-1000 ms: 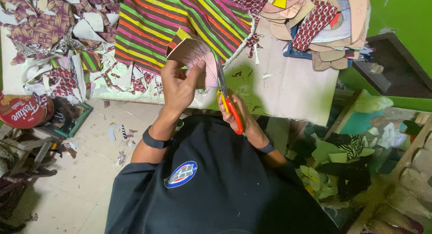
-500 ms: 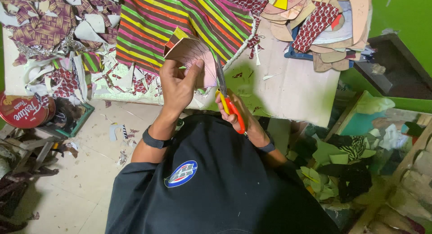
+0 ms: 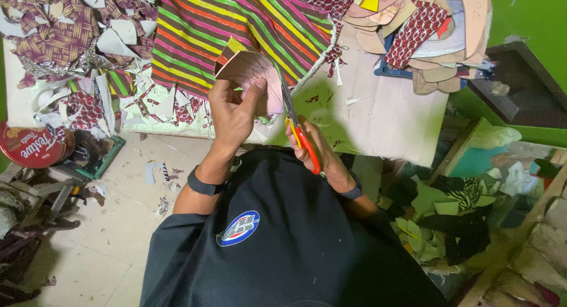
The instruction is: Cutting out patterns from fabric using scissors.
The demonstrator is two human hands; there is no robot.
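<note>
My left hand [image 3: 234,113] grips a pinkish cardboard piece [image 3: 248,70] backed with striped fabric, held up over the table's near edge. My right hand [image 3: 312,143] is closed on the orange handles of a pair of scissors [image 3: 293,121], whose blades reach up into the right side of that piece. Both hands sit just in front of my black shirt. Behind them lies a large cloth [image 3: 236,29] with green, yellow, pink and maroon stripes.
Fabric and card scraps [image 3: 82,65] litter the left of the white table [image 3: 390,118]. A stack of shoe-sole-shaped cutouts [image 3: 425,35] lies at the back right. A red round tin [image 3: 32,146] sits low left. Offcuts [image 3: 449,212] pile on the floor at right.
The scissors have shifted slightly along the edge of the cardboard piece; my left hand keeps the piece in much the same place.
</note>
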